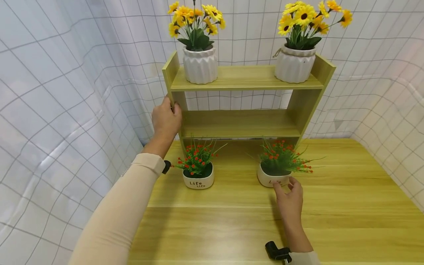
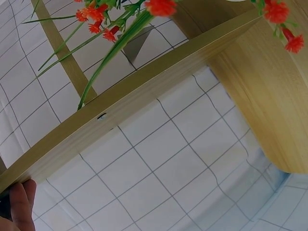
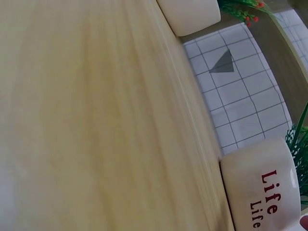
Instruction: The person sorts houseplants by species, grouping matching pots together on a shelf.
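My left hand (image 1: 167, 117) grips the left side panel of a wooden shelf (image 1: 241, 123), thumb on the inner side. In the left wrist view its fingertips (image 2: 21, 204) lie against the panel's edge. On the right, my right hand (image 1: 290, 198) holds the right front corner of a white pot (image 1: 265, 177) marked "Life", planted with red flowers. Only one fingertip (image 3: 304, 222) shows by this pot in the right wrist view. A matching pot (image 1: 198, 182) with red flowers stands to the left, in front of the shelf.
Two ribbed white pots (image 1: 200, 68) with yellow sunflowers stand at either end of the top shelf board. The shelf stands at the back of the wooden table (image 1: 225, 228). White grid-patterned curtain (image 1: 66, 110) hangs behind and at both sides.
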Demonstrator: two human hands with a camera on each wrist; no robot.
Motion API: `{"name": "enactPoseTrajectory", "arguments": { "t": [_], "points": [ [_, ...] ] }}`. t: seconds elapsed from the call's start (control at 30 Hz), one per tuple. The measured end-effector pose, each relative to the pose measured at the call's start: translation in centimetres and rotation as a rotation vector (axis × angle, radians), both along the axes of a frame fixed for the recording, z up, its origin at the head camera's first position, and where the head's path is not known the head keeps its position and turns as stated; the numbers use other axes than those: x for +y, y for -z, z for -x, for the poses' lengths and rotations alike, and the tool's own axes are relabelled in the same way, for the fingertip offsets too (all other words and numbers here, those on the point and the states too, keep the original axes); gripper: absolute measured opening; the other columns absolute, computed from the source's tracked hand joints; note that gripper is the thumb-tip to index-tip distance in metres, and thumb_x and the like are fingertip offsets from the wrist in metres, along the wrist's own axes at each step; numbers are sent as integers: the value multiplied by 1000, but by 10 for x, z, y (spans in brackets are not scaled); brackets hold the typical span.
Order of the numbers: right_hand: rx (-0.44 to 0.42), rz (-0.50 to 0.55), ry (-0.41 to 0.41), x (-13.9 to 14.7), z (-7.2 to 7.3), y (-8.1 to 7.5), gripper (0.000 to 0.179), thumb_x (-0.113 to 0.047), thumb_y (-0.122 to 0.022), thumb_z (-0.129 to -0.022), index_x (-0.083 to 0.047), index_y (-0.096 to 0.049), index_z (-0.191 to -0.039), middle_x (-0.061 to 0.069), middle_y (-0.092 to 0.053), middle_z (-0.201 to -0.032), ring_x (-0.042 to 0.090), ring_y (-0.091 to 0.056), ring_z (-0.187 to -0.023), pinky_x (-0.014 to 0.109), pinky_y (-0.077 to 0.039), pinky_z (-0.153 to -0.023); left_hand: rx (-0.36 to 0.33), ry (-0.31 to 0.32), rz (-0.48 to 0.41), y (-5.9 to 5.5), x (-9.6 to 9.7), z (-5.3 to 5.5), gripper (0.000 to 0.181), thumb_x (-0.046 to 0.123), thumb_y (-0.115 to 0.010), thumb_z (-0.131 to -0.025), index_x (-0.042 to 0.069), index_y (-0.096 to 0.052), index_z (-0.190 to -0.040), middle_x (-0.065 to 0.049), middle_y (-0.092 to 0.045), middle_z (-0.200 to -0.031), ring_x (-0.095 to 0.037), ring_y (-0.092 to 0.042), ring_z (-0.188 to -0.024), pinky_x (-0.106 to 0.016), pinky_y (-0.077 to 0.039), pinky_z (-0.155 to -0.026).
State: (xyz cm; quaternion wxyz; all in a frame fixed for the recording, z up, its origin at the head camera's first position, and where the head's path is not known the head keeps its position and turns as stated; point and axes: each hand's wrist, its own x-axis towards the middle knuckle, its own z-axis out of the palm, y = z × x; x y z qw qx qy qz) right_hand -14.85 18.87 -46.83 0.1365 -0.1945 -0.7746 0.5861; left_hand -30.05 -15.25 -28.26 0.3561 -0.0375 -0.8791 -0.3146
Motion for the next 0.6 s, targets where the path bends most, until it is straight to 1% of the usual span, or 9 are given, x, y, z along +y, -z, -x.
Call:
{"name": "enactPoseTrajectory", "arguments": {
  "t": [0.1, 0.23, 0.37, 0.6],
  "points": [
    [-14, -5, -5, 2, 3, 2, 79, -37, -64, -94, 2, -26, -151, 26, -28, -152, 42, -30, -139, 57, -38, -102, 0, -2, -2, -1, 1, -1, 23, 17, -52, -99, -3, -62, -101, -26, -71, -94, -47, -67, -90, -55, -51, -73],
    [-9, -2, -35, 4, 7, 5, 83, -35, -64, -95, 3, -19, -154, 28, -21, -156, 45, -25, -142, 59, -33, -106, -12, 2, -7, -1, 1, -1, 23, 18, -52, -99, -3, -62, -99, -25, -71, -94, -47, -67, -90, -54, -51, -74],
    [-1, 22, -58, 5, 11, 9, 88, -34, -64, -95, 2, -12, -156, 25, -15, -159, 45, -19, -144, 60, -31, -108, -32, 7, -17, 0, 0, -1, 24, 19, -51, -100, -3, -62, -98, -24, -71, -94, -46, -68, -89, -54, -52, -74],
    [35, 20, -64, 6, 19, 13, 91, -30, -68, -93, 1, -11, -157, 25, -16, -160, 45, -18, -145, 58, -23, -112, -12, 8, -14, -1, 0, -2, 23, 18, -52, -99, -3, -62, -98, -24, -71, -93, -46, -68, -87, -54, -52, -73]
  ]
}}
